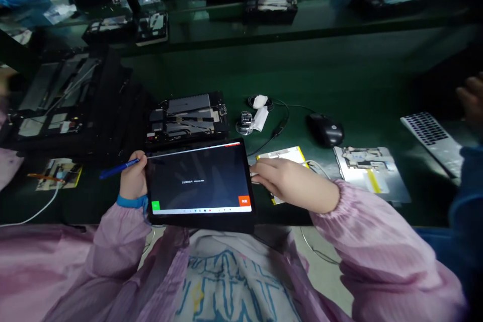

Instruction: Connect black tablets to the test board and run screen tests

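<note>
A black tablet (199, 181) with its screen lit is tilted up at the front edge of the bench. On the screen are a line of small text, a green box and an orange-red box. My left hand (134, 176) grips the tablet's left edge, and a blue pen (118, 168) is pinched in the same fingers, pointing left. At the right edge, my right hand (283, 178) has its fingers closed on a small cable plug (253, 174) against the tablet's side. A white cable (320, 168) shows behind that wrist.
Behind the tablet lies an opened device (186, 118), with stacked device housings (64, 95) to its left. A black mouse (326, 130), a metal plate (372, 173) and a keyboard (433, 138) are on the right. Another person's hand (471, 98) is at far right. A shelf (211, 22) spans the back.
</note>
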The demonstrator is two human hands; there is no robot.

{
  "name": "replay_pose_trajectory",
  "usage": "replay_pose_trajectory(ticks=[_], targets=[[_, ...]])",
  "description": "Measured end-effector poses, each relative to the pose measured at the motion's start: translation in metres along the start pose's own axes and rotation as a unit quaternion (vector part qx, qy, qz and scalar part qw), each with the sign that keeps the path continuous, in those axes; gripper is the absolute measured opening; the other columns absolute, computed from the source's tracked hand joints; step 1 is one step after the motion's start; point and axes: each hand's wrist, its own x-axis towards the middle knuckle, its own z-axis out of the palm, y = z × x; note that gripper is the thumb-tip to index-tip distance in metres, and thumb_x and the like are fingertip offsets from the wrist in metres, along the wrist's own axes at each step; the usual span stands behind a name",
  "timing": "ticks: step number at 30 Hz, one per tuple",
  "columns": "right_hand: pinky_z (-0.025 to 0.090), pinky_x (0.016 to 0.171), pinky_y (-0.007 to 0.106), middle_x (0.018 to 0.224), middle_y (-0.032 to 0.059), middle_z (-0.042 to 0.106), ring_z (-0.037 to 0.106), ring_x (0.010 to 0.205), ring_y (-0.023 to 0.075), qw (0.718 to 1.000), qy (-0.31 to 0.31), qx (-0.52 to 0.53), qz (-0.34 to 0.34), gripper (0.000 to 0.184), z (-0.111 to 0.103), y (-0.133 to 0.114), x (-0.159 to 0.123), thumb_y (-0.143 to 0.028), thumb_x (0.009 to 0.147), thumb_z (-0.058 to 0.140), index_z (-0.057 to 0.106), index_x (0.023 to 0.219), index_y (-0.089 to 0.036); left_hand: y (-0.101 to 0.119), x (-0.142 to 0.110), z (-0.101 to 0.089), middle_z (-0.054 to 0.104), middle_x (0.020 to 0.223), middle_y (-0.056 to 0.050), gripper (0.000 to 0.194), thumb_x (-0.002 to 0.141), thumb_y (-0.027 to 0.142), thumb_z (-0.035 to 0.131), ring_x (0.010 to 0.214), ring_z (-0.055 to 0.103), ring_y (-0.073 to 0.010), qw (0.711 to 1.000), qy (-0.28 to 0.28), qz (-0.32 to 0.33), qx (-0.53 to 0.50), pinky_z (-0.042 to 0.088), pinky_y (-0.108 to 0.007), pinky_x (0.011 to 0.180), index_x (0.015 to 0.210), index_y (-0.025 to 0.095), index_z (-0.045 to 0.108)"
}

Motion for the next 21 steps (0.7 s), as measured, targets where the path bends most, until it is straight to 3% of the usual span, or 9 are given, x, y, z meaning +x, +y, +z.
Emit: replay_pose_trajectory(ticks=[3,11,15,17,21], targets=[[0.045,0.061,0.028,0.079,0.0066,0.063,0.06,0.067,0.0161,0.998,0.027,-0.047,-0.029,0.024,0.002,-0.004,-0.005,-0.024,0.097,0.038,0.059,0.095,-0.014,0.002,0.0,0.0,0.045,0.056,0.005,0.022,0.058,0.02,0.067,0.051,0.046,-0.0088,1.0,-0.008,-0.018,0.003,0.036,-0.021,0.047,0.067,0.019,0.046],[0.048,0.061,0.027,0.078,0.0063,0.065,0.062,0.067,0.0144,0.997,0.039,-0.036,-0.053,0.028,0.012,-0.004,-0.015,-0.027,0.098,0.037,0.061,0.1,-0.015,0.002,-0.001,-0.003,0.041,0.056,0.006,0.026,0.063,0.021,0.066,0.049,0.043,-0.009,0.998,-0.041,-0.024,0.031,0.035,-0.021,0.047,0.068,0.02,0.041],[0.046,0.056,0.027,0.07,0.0041,0.062,0.059,0.061,0.015,0.992,0.105,-0.058,-0.046,0.027,0.009,-0.002,-0.024,-0.036,0.094,0.048,0.062,0.103,-0.014,0.002,0.001,-0.005,0.04,0.057,0.005,0.026,0.061,0.02,0.067,0.052,0.041,-0.0086,0.999,-0.03,-0.023,0.034,0.034,-0.02,0.049,0.067,0.019,0.042],[0.047,0.058,0.028,0.074,0.0053,0.062,0.059,0.064,0.0161,0.99,0.134,-0.049,-0.003,0.035,0.006,0.006,-0.029,-0.037,0.091,0.053,0.058,0.115,-0.012,0.002,0.001,-0.005,0.039,0.057,0.005,0.027,0.06,0.021,0.068,0.052,0.041,-0.0087,0.998,-0.034,-0.025,0.037,0.033,-0.019,0.049,0.066,0.019,0.042],[0.049,0.074,0.04,0.1,0.0155,0.061,0.057,0.089,0.0263,0.962,0.179,-0.107,0.178,0.047,0.008,0.033,-0.026,-0.03,0.09,0.054,0.046,0.134,-0.013,0.004,0.0,-0.003,0.038,0.054,0.006,0.029,0.058,0.023,0.069,0.048,0.037,-0.009,0.996,-0.049,-0.043,0.054,0.028,-0.02,0.045,0.067,0.02,0.041]])
